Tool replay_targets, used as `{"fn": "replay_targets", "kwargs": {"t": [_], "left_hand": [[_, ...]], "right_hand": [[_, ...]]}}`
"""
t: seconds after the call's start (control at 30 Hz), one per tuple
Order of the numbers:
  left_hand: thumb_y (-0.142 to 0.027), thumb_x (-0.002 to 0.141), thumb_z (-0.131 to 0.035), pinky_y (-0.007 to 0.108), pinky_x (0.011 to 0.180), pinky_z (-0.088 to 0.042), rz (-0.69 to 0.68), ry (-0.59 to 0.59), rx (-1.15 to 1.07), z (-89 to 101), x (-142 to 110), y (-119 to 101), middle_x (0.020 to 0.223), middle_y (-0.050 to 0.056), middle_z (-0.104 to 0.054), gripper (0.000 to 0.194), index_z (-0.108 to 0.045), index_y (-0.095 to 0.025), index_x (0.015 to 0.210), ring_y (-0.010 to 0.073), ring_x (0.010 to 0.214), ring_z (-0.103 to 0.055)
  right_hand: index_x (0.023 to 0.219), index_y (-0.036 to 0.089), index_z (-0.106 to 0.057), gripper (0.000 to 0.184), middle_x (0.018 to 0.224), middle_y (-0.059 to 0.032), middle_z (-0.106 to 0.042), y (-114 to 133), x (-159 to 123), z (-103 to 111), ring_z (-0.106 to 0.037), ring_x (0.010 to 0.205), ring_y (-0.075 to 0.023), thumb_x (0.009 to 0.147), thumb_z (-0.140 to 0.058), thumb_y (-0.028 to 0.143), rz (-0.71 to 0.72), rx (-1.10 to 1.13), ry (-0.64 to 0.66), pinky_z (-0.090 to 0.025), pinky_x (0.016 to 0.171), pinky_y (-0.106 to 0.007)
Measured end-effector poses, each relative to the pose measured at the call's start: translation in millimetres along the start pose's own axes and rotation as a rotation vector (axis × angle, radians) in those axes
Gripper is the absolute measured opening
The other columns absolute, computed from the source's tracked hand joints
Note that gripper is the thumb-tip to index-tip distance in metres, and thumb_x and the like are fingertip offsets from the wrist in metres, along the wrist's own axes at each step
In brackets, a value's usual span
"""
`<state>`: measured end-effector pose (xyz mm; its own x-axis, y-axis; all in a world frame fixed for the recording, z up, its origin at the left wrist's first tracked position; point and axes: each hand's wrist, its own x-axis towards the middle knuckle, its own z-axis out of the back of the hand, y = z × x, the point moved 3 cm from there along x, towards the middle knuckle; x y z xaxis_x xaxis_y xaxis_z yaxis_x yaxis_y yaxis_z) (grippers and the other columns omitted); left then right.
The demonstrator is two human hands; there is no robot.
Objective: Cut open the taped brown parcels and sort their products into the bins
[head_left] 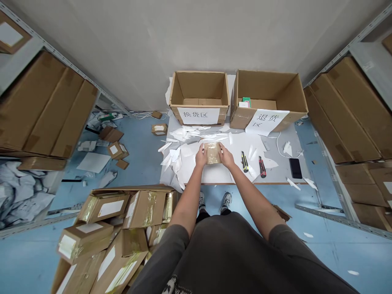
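A small cardboard box [213,153] covered in shiny clear tape is held between my two hands, over the near middle of the work table [220,173]. My left hand [201,157] closes on its left side, and my right hand [226,156] grips its right side. To the right of my right hand lie a yellow-and-black utility knife [244,161] and a red-and-black utility knife [262,166]. Torn white paper scraps [176,157] are strewn to the left of the box and behind it.
Two open, labelled cartons [199,116] [269,118] stand along the table's back; the right one holds small boxes. A phone [295,168] lies at the table's right. A large carton of taped parcels [114,220] stands at my left. Loaded shelves [45,110] flank both sides.
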<state>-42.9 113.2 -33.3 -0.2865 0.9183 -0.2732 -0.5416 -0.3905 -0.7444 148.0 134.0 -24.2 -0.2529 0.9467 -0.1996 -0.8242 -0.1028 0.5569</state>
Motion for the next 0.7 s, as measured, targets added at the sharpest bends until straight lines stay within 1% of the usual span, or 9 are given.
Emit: {"fn": "replay_targets", "kwargs": {"t": [0.07,0.17,0.23,0.27,0.3,0.4,0.5,0.57,0.7], "left_hand": [[-0.043,0.112,-0.039,0.035,0.109,-0.051,-0.071,0.025,-0.017,2.7,-2.2,1.8,0.152,0.010,-0.064,0.060,-0.033,-0.025,0.169,0.0225,0.125,-0.069],[-0.042,0.103,-0.061,0.038,0.116,-0.049,-0.258,0.130,0.048,0.9,-15.7,3.5,0.168,0.011,-0.046,0.066,-0.044,-0.025,0.164,0.0272,0.146,-0.054],[-0.036,0.096,-0.071,0.041,0.119,-0.047,-0.312,0.152,0.116,-4.8,-23.7,5.8,0.173,0.010,-0.037,0.066,-0.051,-0.025,0.159,0.0312,0.153,-0.045],[-0.031,0.096,-0.071,0.043,0.120,-0.046,-0.306,0.137,0.137,-8.2,-25.7,7.2,0.172,0.011,-0.038,0.065,-0.053,-0.026,0.158,0.0319,0.153,-0.046],[-0.027,0.097,-0.068,0.044,0.120,-0.047,-0.286,0.114,0.146,-11.6,-26.4,8.8,0.168,0.012,-0.042,0.063,-0.052,-0.026,0.158,0.0316,0.150,-0.049],[-0.016,0.099,-0.057,0.044,0.116,-0.049,-0.247,0.055,0.134,-19.8,-24.0,12.9,0.143,0.014,-0.064,0.061,-0.051,-0.026,0.159,0.0286,0.133,-0.061],[-0.011,0.100,-0.052,0.042,0.111,-0.050,-0.290,0.030,0.128,-19.2,-22.5,14.6,0.128,0.012,-0.069,0.059,-0.054,-0.025,0.157,0.0267,0.122,-0.064],[-0.014,0.102,-0.052,0.040,0.108,-0.050,-0.322,0.020,0.150,-13.0,-24.0,13.9,0.121,0.011,-0.070,0.055,-0.056,-0.025,0.156,0.0263,0.118,-0.065],[-0.031,0.108,-0.051,0.037,0.102,-0.051,-0.338,0.018,0.204,2.2,-26.2,7.7,0.114,0.011,-0.070,0.048,-0.058,-0.027,0.155,0.0271,0.112,-0.066]], "right_hand": [[0.169,0.026,-0.033,0.061,0.153,-0.0113,-0.058,-5.8,-8.3,-0.4,-0.066,0.120,-0.0254,0.109,-0.042,0.034,0.071,0.040,-0.005,-0.053,0.105,-0.039],[0.164,0.025,-0.042,0.065,0.159,-0.0102,-0.054,-15.9,-20.6,-3.4,-0.062,0.130,-0.0255,0.102,-0.057,0.032,0.144,0.019,0.052,-0.053,0.109,-0.039],[0.163,0.025,-0.043,0.067,0.158,-0.0100,-0.055,-19.5,-23.5,-8.2,-0.063,0.128,-0.0244,0.098,-0.060,0.025,0.143,0.009,0.088,-0.053,0.107,-0.039],[0.162,0.025,-0.044,0.066,0.156,-0.0102,-0.056,-19.7,-23.2,-11.2,-0.064,0.125,-0.0235,0.097,-0.059,0.022,0.127,0.013,0.092,-0.054,0.107,-0.038],[0.160,0.024,-0.046,0.063,0.154,-0.0104,-0.058,-18.9,-21.8,-14.3,-0.066,0.122,-0.0227,0.098,-0.058,0.020,0.103,0.019,0.084,-0.054,0.106,-0.038],[0.150,0.023,-0.055,0.047,0.142,-0.0106,-0.066,-12.0,-15.6,-21.8,-0.068,0.118,-0.0230,0.103,-0.052,0.020,0.023,0.005,0.030,-0.054,0.102,-0.036],[0.141,0.023,-0.061,0.037,0.131,-0.0106,-0.071,-4.4,-12.6,-21.1,-0.069,0.115,-0.0244,0.107,-0.048,0.024,-0.009,-0.041,0.005,-0.055,0.098,-0.034],[0.140,0.023,-0.063,0.035,0.128,-0.0099,-0.073,-0.6,-12.7,-13.4,-0.069,0.114,-0.0243,0.109,-0.047,0.026,0.020,-0.065,-0.004,-0.054,0.097,-0.033],[0.141,0.027,-0.064,0.035,0.125,-0.0084,-0.076,4.1,-7.7,10.2,-0.070,0.112,-0.0244,0.112,-0.044,0.034,0.087,-0.112,-0.024,-0.052,0.096,-0.032]]}}
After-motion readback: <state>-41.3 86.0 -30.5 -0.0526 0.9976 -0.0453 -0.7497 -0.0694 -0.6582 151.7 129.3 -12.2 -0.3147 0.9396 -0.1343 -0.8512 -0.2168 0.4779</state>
